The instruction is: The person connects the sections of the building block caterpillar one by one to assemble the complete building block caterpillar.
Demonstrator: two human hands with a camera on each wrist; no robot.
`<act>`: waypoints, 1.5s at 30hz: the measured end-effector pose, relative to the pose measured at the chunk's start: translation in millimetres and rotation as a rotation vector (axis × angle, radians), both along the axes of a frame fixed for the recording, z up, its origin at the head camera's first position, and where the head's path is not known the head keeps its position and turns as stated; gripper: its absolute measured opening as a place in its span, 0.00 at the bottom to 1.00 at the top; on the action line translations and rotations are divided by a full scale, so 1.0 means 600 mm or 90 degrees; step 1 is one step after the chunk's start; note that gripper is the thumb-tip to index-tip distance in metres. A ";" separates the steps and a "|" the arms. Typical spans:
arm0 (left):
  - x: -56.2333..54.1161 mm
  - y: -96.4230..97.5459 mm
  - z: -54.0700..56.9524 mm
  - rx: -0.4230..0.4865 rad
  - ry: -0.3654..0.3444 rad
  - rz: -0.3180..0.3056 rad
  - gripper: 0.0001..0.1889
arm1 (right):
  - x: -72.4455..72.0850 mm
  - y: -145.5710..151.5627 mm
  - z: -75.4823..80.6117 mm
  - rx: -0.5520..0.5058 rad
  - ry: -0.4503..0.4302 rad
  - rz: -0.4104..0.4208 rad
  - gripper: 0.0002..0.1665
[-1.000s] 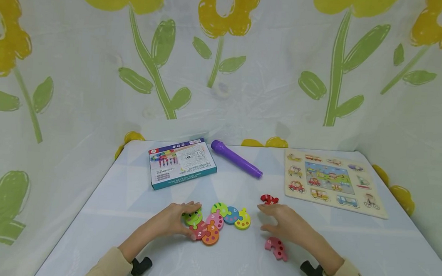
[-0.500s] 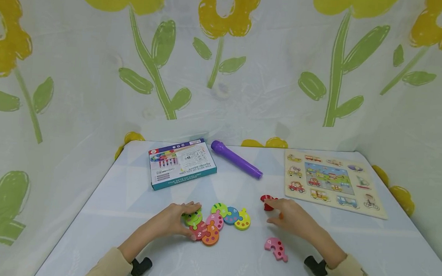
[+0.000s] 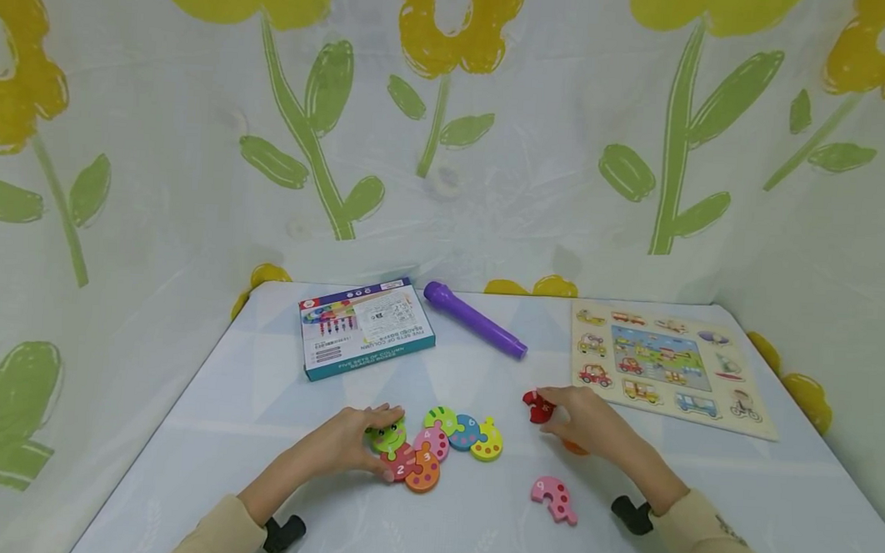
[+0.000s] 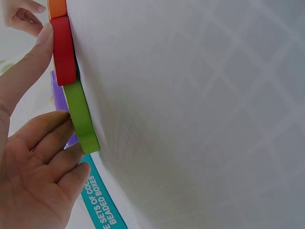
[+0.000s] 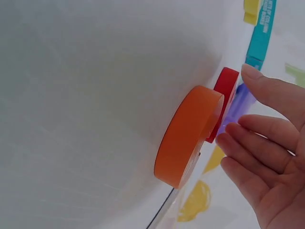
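Observation:
A wooden number caterpillar puzzle (image 3: 423,471) lies joined on the table, from its green smiling head (image 3: 387,437) to a yellow tail-end piece (image 3: 487,440). My left hand (image 3: 347,443) holds its head end, thumb against the red piece numbered 2 (image 4: 65,50) and fingers along the green head's edge. Further right, my right hand (image 3: 585,419) pinches a loose red puzzle piece (image 3: 537,407) between thumb and fingers. An orange puzzle piece (image 5: 187,138) lies just under that hand, mostly hidden in the head view. Nearer me is a pink piece numbered 9 (image 3: 554,499).
At the back left lies a flat box (image 3: 368,329) with a teal edge. A purple toy microphone (image 3: 476,318) rests beside it. A wooden vehicle puzzle board (image 3: 672,405) occupies the back right, just beyond my right hand.
My right hand has reached forward to the red piece and taken hold of it; the piece has turned. The orange piece has come into sight below that hand. My left hand stays put.

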State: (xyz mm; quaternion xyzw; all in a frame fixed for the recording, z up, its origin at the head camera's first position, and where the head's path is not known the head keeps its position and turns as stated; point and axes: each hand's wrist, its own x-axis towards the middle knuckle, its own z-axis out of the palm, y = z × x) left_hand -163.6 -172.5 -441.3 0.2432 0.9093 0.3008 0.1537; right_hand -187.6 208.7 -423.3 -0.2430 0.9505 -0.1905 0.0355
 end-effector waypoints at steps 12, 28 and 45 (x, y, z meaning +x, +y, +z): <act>-0.001 -0.001 -0.002 0.002 -0.003 0.000 0.44 | -0.024 -0.005 -0.010 0.016 -0.040 -0.014 0.31; -0.001 0.002 0.000 0.000 -0.014 0.009 0.44 | -0.025 -0.004 -0.016 0.020 -0.035 -0.006 0.29; -0.004 0.000 -0.001 0.007 -0.027 0.000 0.44 | -0.020 -0.017 -0.001 -0.006 -0.016 0.040 0.29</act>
